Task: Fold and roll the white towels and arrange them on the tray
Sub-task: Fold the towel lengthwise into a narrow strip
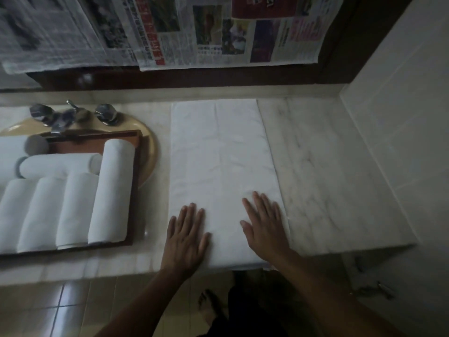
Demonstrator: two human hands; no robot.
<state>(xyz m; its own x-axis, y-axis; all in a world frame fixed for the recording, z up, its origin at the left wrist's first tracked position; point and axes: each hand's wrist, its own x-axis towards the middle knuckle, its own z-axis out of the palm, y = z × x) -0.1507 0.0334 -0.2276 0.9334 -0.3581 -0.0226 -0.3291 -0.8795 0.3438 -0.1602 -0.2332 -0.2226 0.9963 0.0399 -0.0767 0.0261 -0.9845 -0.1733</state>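
Folded white towel (223,171) is laid on counter (328,178); its 6 o'clock end is pressed flat by left hand (185,237) and right hand (264,227). At 9 o'clock, rolled towels (73,207) are packed on tray (136,166).

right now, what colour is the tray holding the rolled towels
The tray is reddish-brown, seen best in the head view.
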